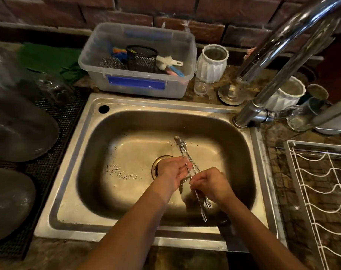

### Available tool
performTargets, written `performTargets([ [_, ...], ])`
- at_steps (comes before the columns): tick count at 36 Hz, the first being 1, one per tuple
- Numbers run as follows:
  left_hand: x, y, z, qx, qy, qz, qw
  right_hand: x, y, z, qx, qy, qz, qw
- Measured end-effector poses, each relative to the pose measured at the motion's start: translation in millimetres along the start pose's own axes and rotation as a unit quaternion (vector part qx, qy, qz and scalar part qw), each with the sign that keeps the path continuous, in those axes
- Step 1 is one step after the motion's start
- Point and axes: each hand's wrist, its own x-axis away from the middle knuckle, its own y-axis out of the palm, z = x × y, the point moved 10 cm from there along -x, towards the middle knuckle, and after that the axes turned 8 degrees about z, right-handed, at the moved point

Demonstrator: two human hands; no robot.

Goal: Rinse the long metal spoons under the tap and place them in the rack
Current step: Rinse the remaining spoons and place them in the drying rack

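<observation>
Head view, the only one available: I hold the long metal spoons point(187, 162) low over the sink point(72, 191), above the drain point(156, 166). My right hand point(211, 184) is curled round the twisted stems near their forked ends, which jut back toward me past its knuckles; my left hand point(172, 170) lies flatter, palm up, fingers lightly bent round the stems further along, with the bowl ends running away from both hands. The count looks like two or three; I cannot tell more. No stream of water is visible at the hands, and the tap point(282, 45) arches up beyond my right hand with its outlet out of frame, so I cannot confirm rinsing is under way. Risks, in my judgement: wet stems held as a loose bundle could slide through my left hand's light hold and drop toward the drain; the forked ends near my right wrist could jab; the white wire rack point(321, 191), outboard of my right hand, has wide gaps through which thin stems could slip or roll.
</observation>
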Motion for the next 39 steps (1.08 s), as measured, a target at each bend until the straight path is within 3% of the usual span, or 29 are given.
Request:
performTargets([
  [4, 11, -7, 14, 0.009, 0.019, 0.009, 1.0, 15, 1, -11, -0.073, -0.003, -0.024, 0.997],
  [17, 55, -34, 68, -0.01, 0.075, -0.005, 0.997, 63, -7, -62, -0.126, 0.015, -0.117, 0.985],
  [28, 151, -56, 131, -0.027, 0.139, -0.029, 0.989, 130, -26, -137, -0.2, 0.042, -0.195, 0.959],
  [39, 233, -59, 179, -0.051, 0.15, -0.042, 0.986, 194, -47, -189, -0.212, 0.055, -0.204, 0.954],
])
